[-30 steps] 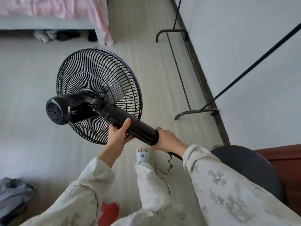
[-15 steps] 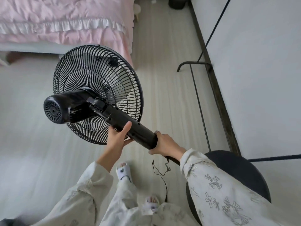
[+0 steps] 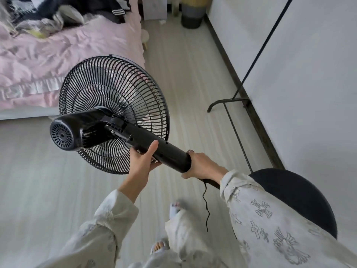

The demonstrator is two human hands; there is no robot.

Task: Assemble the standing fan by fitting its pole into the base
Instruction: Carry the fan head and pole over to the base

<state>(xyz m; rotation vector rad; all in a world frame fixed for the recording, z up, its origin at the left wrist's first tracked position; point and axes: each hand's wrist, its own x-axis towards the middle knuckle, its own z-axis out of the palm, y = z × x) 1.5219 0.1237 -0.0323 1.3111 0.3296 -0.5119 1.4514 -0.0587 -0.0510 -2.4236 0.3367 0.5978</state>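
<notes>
I hold the black fan tilted, well above the floor. Its round grille head (image 3: 114,113) and motor housing (image 3: 67,130) point up and left. My left hand (image 3: 144,161) grips the thick black pole (image 3: 166,151) from below, thumb up along it. My right hand (image 3: 202,167) is closed around the thinner lower part of the pole, just under the thick section's end. A black power cord (image 3: 206,207) dangles from there. The round black base (image 3: 297,198) lies low at the right, partly hidden behind my right sleeve. The pole's lower end is hidden by my hand and sleeve.
A bed with pink bedding (image 3: 58,55) fills the upper left. A black metal rack's foot and bars (image 3: 231,105) stand along the white wall at the right. A bin (image 3: 193,12) sits at the far end. My slippered feet (image 3: 174,207) are on the pale wooden floor.
The view has tilted upward, showing more of the bed and the far wall. Both hands keep the same grip on the pole; the fan stays tilted the same way.
</notes>
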